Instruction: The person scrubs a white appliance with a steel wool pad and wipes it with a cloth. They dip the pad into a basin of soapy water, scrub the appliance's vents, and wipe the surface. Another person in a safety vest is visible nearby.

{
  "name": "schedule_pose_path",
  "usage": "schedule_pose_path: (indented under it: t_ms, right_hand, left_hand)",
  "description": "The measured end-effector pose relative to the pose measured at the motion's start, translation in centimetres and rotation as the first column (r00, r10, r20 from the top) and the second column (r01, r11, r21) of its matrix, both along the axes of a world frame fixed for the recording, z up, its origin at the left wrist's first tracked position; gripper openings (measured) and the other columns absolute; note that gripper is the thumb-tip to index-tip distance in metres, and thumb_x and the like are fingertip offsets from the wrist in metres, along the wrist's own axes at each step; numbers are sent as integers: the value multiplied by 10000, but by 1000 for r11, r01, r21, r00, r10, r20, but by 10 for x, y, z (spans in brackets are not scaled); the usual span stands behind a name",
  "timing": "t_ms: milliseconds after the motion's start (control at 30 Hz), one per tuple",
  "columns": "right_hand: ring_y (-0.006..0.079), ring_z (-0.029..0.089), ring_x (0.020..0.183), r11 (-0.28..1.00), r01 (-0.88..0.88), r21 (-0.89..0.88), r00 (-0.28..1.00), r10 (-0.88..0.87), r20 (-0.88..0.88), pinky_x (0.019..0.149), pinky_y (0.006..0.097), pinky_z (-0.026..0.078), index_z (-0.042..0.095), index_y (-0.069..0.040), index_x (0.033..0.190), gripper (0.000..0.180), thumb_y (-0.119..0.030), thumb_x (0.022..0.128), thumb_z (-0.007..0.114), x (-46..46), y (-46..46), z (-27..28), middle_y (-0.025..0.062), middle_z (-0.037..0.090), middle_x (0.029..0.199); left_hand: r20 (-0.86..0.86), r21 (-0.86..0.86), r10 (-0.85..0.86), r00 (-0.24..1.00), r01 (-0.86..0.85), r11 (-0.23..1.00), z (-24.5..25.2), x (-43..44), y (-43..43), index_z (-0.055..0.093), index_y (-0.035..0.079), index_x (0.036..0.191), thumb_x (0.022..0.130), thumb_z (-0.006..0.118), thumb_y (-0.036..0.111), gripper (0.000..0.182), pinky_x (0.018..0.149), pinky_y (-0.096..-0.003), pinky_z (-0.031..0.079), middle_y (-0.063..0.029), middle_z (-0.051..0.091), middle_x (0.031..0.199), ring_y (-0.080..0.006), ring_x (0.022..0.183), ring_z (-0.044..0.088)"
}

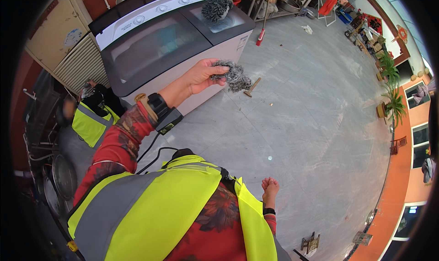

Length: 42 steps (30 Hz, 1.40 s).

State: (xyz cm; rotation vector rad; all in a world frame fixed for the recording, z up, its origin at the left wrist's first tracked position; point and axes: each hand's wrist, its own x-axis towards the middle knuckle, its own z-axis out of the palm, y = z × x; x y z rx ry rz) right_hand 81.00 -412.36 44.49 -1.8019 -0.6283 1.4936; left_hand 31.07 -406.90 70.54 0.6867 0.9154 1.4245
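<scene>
A tangled wad of grey scouring wire, like steel wool (236,76), is pinched between the thumb and fingers of my left hand (207,76). That hand is raised in front of a twin-tub washing machine (175,79), above the floor. On the machine's smaller right-hand lid rests a dark grey chenille mop head or mitt (216,8). Cloth, partly turquoise, shows dimly through the larger lid (161,43). Low at my right side hangs my right hand (271,186), its fingers curled in and no object visible in it.
Another person in a yellow vest (92,122) crouches left of the machine. A wooden-handled tool (253,87) lies on the grey tiled floor (308,123). A red-headed broom (260,38) leans by a bench. Potted plants (394,101) and a small stool (311,243) stand along the right.
</scene>
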Motion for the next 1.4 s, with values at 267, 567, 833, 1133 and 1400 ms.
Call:
schedule_pose_path:
  t_ms: [267, 567, 833, 1133, 1400]
  right_hand:
    - [191, 627, 686, 997, -5, 80, 998, 10, -60, 580, 291, 523, 531, -63, 973, 132, -167, 920, 471, -1, 107, 18, 77, 625, 821]
    - [204, 629, 721, 993, -86, 80, 993, 92, -75, 606, 295, 527, 525, -59, 967, 137, -177, 912, 484, -23, 209, 21, 84, 623, 849]
    - [186, 602, 686, 963, -271, 15, 959, 271, -77, 599, 300, 505, 513, -65, 966, 139, -180, 927, 446, -32, 273, -1, 66, 604, 818]
    - [188, 610, 676, 703, -706, 85, 703, 711, -35, 587, 287, 507, 524, -66, 948, 111, -157, 914, 471, -65, 391, 24, 70, 614, 800]
    - [215, 613, 644, 538, -842, -38, 539, 839, -75, 543, 304, 509, 520, -37, 922, 112, -116, 901, 443, -14, 396, -35, 97, 612, 769]
  left_hand:
    - [197, 6, 44, 979, -46, 999, -9, 24, 80, 566, 29, 976, 827, 622, 102, 175, 618, -242, 516, -48, 596, 860, -106, 666, 569]
    - [265, 8, 12, 964, -15, 1000, -49, 9, 135, 566, 59, 995, 818, 636, 103, 194, 599, -246, 512, -27, 608, 848, -114, 661, 581]
    - [93, 16, 106, 990, -107, 994, -45, 0, 158, 567, 35, 953, 804, 653, 95, 182, 591, -268, 516, -43, 603, 847, -128, 679, 588]
    - [-45, 44, 560, 827, -558, 829, -7, -12, 157, 555, 17, 962, 791, 660, 85, 212, 579, -272, 519, -62, 605, 840, -137, 653, 588]
    - [298, -49, 696, 653, -718, 694, -54, 99, 42, 568, 29, 991, 820, 631, 86, 191, 595, -252, 523, -41, 602, 875, -124, 694, 579]
